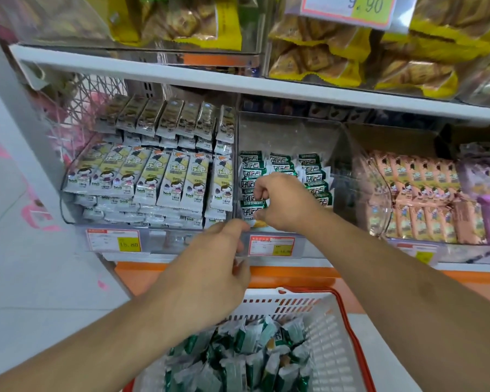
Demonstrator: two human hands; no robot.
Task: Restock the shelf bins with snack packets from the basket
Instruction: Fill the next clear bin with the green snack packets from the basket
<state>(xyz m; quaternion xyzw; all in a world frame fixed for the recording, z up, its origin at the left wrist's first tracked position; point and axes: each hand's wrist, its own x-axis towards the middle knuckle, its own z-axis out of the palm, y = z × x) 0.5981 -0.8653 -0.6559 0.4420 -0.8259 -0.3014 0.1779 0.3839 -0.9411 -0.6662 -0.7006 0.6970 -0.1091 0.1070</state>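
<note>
A white basket (289,299) with a red handle sits low in the middle, full of green-and-white snack packets (252,357). Above it on the shelf, a clear middle bin (294,131) holds rows of the same green packets (311,171) at its front. My right hand (283,202) reaches into this bin, its fingers curled and pinching green packets at the front left row. My left hand (218,261) hovers just below the bin's front lip, fingers loosely curled, with no packet seen in it.
A left bin (68,176) is stacked with long pale-yellow packets, and a right bin (379,193) holds pink packets. Yellow cracker bags (323,46) fill the upper shelf. Price tags (272,246) line the shelf rail. White floor lies to the left.
</note>
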